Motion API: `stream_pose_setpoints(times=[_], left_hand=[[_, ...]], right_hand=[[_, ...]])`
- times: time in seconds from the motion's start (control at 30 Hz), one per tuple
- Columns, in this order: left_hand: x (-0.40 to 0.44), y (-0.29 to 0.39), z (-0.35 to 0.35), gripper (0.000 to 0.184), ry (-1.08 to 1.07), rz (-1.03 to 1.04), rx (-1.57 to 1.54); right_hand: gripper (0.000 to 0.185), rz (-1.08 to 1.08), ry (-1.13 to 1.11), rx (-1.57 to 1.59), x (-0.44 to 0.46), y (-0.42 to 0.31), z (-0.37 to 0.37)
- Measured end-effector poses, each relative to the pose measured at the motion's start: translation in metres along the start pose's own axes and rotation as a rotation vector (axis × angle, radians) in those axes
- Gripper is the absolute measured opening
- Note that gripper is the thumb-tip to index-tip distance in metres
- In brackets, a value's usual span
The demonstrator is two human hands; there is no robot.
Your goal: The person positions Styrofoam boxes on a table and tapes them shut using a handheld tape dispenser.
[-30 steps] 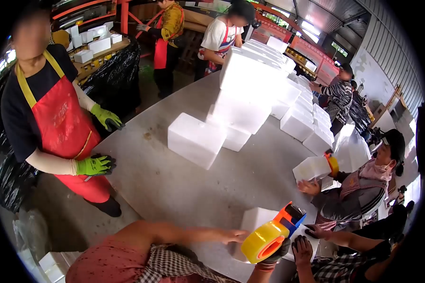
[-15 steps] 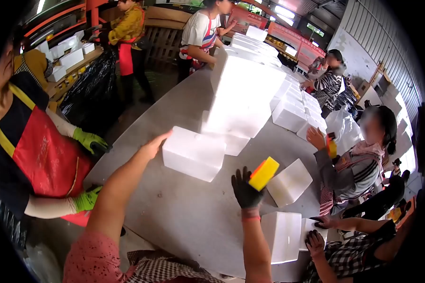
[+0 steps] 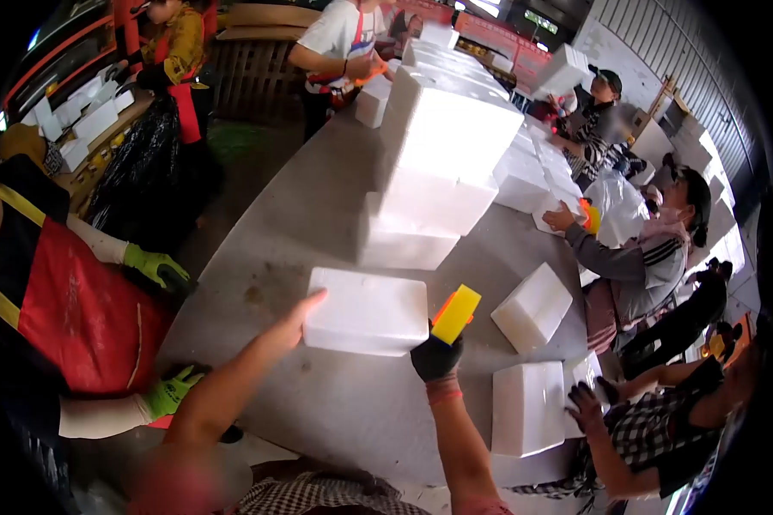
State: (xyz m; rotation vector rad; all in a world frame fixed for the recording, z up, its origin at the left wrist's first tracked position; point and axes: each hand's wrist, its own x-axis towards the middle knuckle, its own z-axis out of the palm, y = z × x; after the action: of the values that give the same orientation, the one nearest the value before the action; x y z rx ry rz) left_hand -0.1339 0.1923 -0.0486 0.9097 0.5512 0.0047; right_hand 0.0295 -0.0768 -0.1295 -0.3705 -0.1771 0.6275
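Note:
My bare left hand (image 3: 297, 321) grips the left end of a white foam box (image 3: 367, 311), its fingers partly hidden behind it. The box lies low over the grey table (image 3: 335, 399); whether it rests flat I cannot tell. In my right hand (image 3: 438, 356), which wears a black glove, is a yellow and orange tape dispenser (image 3: 457, 315). This hand is at the box's right end, close to or touching its lower corner. Beyond the box rises a stack of white foam boxes (image 3: 442, 129).
Two more foam boxes (image 3: 532, 307) (image 3: 528, 409) stand to the right. A co-worker's dark-gloved hands (image 3: 586, 403) touch another box there. On the left, a person in a red apron (image 3: 82, 300) wears green gloves (image 3: 156, 264). More workers stand along the table's far side.
The box has turned and come nearer, with my left hand still on its left end. My right hand has moved left to the box with the tape dispenser. The view has shifted.

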Motion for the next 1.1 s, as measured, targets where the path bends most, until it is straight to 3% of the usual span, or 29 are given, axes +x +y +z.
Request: stream_pose_setpoints(times=[0.07, 0.1, 0.17, 0.23, 0.43, 0.47, 0.53, 0.57, 0.6, 0.63, 0.7, 0.73, 0.8, 0.9, 1.0, 1.03, 1.1], left_hand=[[-0.035, -0.026, 0.004, 0.065, -0.021, -0.035, 0.015], [-0.061, -0.032, 0.012, 0.065, -0.031, -0.064, 0.025], [-0.117, -0.037, 0.037, 0.062, -0.062, -0.023, 0.104], [-0.138, -0.055, 0.045, 0.06, -0.106, 0.02, 0.182], [-0.149, -0.08, 0.034, 0.056, -0.149, -0.194, 0.054], [-0.147, -0.083, 0.029, 0.056, -0.149, -0.195, 0.054], [-0.142, -0.09, 0.018, 0.057, -0.142, -0.126, 0.194], [-0.148, -0.085, 0.024, 0.059, -0.115, 0.04, 0.34], [-0.142, -0.089, 0.023, 0.059, -0.107, 0.055, 0.334], [-0.131, -0.096, 0.016, 0.058, 0.122, 0.469, 0.608], [-0.137, -0.077, 0.038, 0.056, 0.385, 0.894, 0.853], [-0.163, -0.032, 0.075, 0.053, 0.15, 0.698, 0.828], [-0.174, -0.017, 0.116, 0.05, -0.055, 0.527, 0.778], [-0.166, -0.036, 0.157, 0.05, -0.496, 0.225, 0.417], [-0.169, -0.046, 0.193, 0.059, -0.558, 0.08, 0.301], [-0.173, -0.047, 0.202, 0.057, -0.522, 0.064, 0.305], [-0.182, -0.048, 0.218, 0.053, -0.4, 0.058, 0.336]], right_hand=[[0.042, -0.002, 0.055, -0.158, -0.042, -0.01, -0.014], [0.034, -0.084, 0.065, -0.512, -0.07, -0.017, 0.004], [0.021, -0.483, 0.179, -1.738, -0.12, -0.016, 0.044], [0.019, -0.494, 0.179, -1.829, -0.158, -0.021, 0.039], [0.031, -0.534, 0.119, -2.38, -0.227, -0.029, 0.07], [0.03, -0.354, 0.142, -1.965, -0.228, -0.03, 0.065], [0.029, -0.211, 0.301, -0.949, -0.231, -0.03, 0.056], [0.031, -0.085, 0.387, -0.521, -0.225, -0.05, 0.081], [0.036, -0.011, 0.466, -0.457, -0.223, -0.071, 0.087], [0.041, 0.041, 0.487, -0.544, -0.227, -0.093, 0.087], [0.053, 0.079, 0.4, -0.762, -0.231, -0.13, 0.102], [0.061, 0.081, 0.308, -0.864, -0.227, -0.139, 0.121], [0.081, 0.057, 0.123, -1.058, -0.22, -0.156, 0.158], [0.094, -0.101, -0.277, -1.546, -0.21, -0.168, 0.173], [0.089, -0.386, -0.552, -2.048, -0.209, -0.171, 0.195], [0.08, -0.48, -0.594, -2.113, -0.207, -0.168, 0.205], [0.079, -0.472, -0.63, -2.154, -0.207, -0.167, 0.217]])
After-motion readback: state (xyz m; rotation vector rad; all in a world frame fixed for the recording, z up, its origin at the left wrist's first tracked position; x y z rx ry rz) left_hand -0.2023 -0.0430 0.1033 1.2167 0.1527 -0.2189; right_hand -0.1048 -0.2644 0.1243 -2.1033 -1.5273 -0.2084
